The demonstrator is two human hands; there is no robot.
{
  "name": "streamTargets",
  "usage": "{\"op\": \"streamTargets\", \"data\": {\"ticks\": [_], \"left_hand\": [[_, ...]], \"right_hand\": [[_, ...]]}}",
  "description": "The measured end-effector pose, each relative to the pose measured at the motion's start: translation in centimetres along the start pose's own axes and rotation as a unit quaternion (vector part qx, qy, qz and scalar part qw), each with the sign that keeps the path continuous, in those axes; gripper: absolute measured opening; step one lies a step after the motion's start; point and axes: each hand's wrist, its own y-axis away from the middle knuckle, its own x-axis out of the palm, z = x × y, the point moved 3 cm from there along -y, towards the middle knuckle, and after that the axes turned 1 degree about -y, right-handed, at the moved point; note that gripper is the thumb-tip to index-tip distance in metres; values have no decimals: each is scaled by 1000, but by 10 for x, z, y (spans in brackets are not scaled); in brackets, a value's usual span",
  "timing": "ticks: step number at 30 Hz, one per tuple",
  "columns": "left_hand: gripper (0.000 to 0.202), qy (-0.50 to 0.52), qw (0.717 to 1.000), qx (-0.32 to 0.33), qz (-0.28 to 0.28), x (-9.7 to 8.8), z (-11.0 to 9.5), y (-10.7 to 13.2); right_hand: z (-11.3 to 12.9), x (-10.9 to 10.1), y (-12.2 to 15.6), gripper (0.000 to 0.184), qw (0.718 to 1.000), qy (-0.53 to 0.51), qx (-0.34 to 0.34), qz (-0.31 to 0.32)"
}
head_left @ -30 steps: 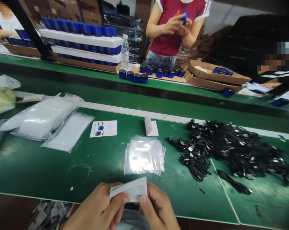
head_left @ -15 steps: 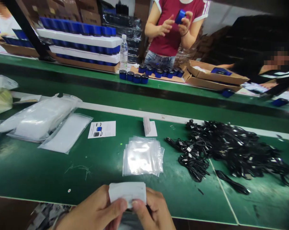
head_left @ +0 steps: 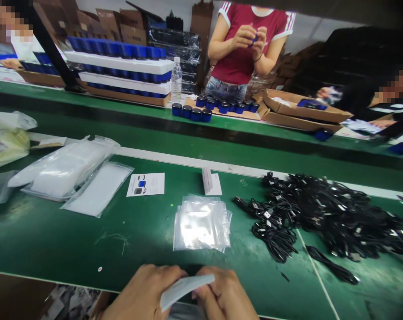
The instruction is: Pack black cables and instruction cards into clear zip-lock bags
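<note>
My left hand (head_left: pixel 144 295) and my right hand (head_left: pixel 226 298) are together at the near edge of the green table (head_left: pixel 71 242). Both pinch a small pale packet (head_left: pixel 184 289), which lies nearly flat and edge-on to me between the fingers. Just beyond my hands lies a stack of clear zip bags (head_left: pixel 202 223). A big heap of coiled black cables (head_left: pixel 324 215) spreads over the table to the right.
White bags in plastic (head_left: pixel 71 173) lie at the left, with a printed card (head_left: pixel 146 184) and a small white card stack (head_left: pixel 211 182) in the middle. Across the belt a person in a red shirt (head_left: pixel 248 44) handles a blue jar beside rows of blue jars (head_left: pixel 218 106) and cardboard trays (head_left: pixel 301 111).
The packet has tipped from upright and facing me to nearly flat between my fingers, and my hands have dropped lower in view. The person opposite has brought both hands together.
</note>
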Motion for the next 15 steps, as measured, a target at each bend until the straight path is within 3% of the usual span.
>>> {"op": "streamTargets", "data": {"ticks": [3,7,10,13,15], "left_hand": [[39,2,1000,3,-31,3,-2,-13],[36,24,996,-4,-80,3,-5,-33],[33,50,995,-17,-86,-5,-7,-43],[39,113,991,-18,-75,-13,-5,-46],[47,132,986,-19,-103,-16,-2,-47]], "right_hand": [[-1,-2,-7,38,999,19,-12,-47],[-6,-5,-22,35,987,67,-9,-148],[-13,-10,-30,32,991,23,51,-119],[-16,-23,-30,14,989,-77,88,-92],[-16,-32,-27,28,977,-152,94,-119]]}}
